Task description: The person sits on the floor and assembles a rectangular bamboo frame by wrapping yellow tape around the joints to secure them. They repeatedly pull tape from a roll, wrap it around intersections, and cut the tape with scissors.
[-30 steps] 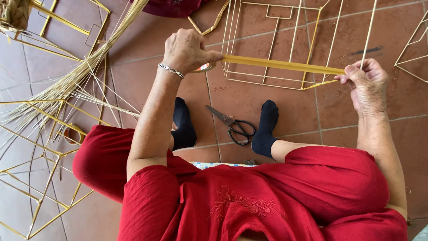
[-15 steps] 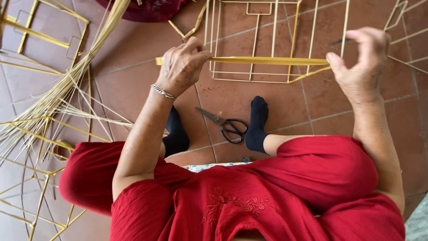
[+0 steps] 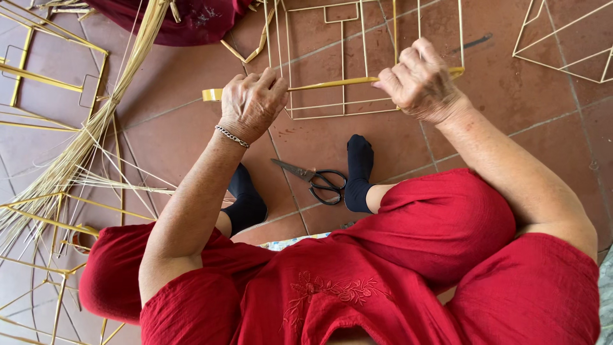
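Fingers of the left hand (image 3: 253,105) curl shut around a long yellow strip (image 3: 332,84) near its left end, knuckles up, with a short stub of the strip poking out past the fist on the left. The right hand (image 3: 421,80) closes on the same strip further along — fingers (image 3: 408,64) folded over it, thumb hidden beneath, so the exact pinch cannot be made out.

The strip runs nearly level between the two fists, its long axis left to right across the view, tilting slightly upward toward the right, where its tip just shows beyond the right hand. It is held above the floor (image 3: 191,128), not resting on it, and crosses in front of a flat wire frame (image 3: 364,38) lying on the tiles. Both hands grip it, so neither is nearer; the free span lies between them.

It looks thin, flat and stiff — pale yellow, glossy, like a split bamboo slat, straight with no visible bend.

Black-handled scissors (image 3: 316,181) lie on the floor between the person's two black-socked feet, well below the hands. A sheaf of similar straw-coloured slats (image 3: 76,153) fans out at the left, with more wire frames beside it.
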